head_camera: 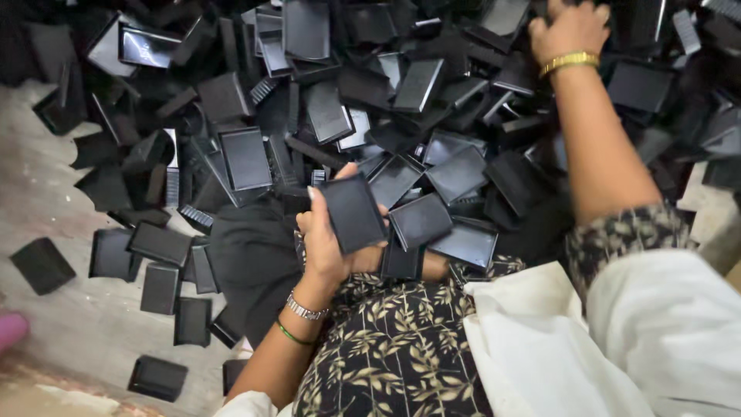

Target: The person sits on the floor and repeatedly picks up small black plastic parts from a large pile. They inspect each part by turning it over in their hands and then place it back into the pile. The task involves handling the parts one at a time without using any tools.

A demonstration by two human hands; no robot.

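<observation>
— Item one?
— Black plastic tray, flat, rectangular, with a raised rim. It sits low in the middle of the view, just above the person's lap, tilted toward the camera.

— Held by?
— Left hand. The thumb lies along the tray's left edge and the fingers are closed behind it, so the grip is firm on that one piece. A silver bracelet and a thin green band circle the wrist.

— The other hand?
— Right hand, stretched far out to the top right, well apart from the left. It rests knuckles-up on the heap, fingers curled down among the pieces. Whether it has closed on anything cannot be told, as the fingertips are hidden. A gold bangle is on that wrist.

— Surroundings?
— Pile of black trays, same kind, heaped across the whole upper view, lying at every angle, some face up, some on edge. Several lie just beside the held tray, touching the lap.

— Further out?
— Loose trays scattered singly on the pale floor at the left, apart from the main heap. Patterned dark garment with leaf print over the lap, and a white cloth at lower right. A pink object shows at the left edge, too cropped to identify.
</observation>
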